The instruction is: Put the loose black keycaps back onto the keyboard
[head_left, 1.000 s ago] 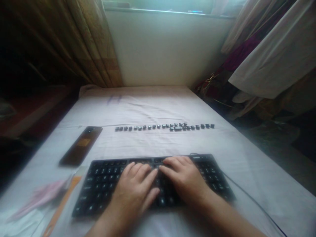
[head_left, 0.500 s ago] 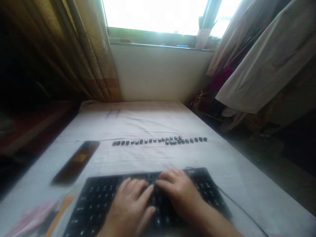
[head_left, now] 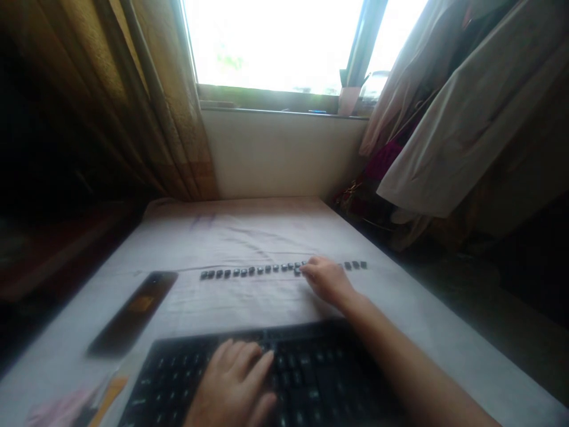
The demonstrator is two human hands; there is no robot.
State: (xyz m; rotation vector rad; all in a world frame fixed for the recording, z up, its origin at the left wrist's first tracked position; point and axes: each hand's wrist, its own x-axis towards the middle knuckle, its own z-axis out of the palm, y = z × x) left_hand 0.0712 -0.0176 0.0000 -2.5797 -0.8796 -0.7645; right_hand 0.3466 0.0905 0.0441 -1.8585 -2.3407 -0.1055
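Note:
A black keyboard [head_left: 306, 373] lies across the near part of the cloth-covered table. My left hand [head_left: 235, 382] rests over its middle-left keys, fingers apart, with nothing visible in it. Beyond the keyboard, a row of small dark keycaps [head_left: 260, 270] runs from left to right. My right hand [head_left: 326, 279] reaches over the right part of this row, its fingers curled and pinched at the keycaps. Whether a keycap sits between the fingertips is too small to tell. The hand hides several keycaps.
A dark phone [head_left: 133, 311] lies on the table [head_left: 186, 302] at the left. Near it are a pink item [head_left: 62, 409] and an orange strip [head_left: 109, 400]. A curtain [head_left: 169, 107] hangs at the back left, and clothes [head_left: 435, 136] hang at the right.
My right hand has left the keyboard and moved forward to the row of keycaps. My left hand has stayed over the keys. The view has tilted slightly up.

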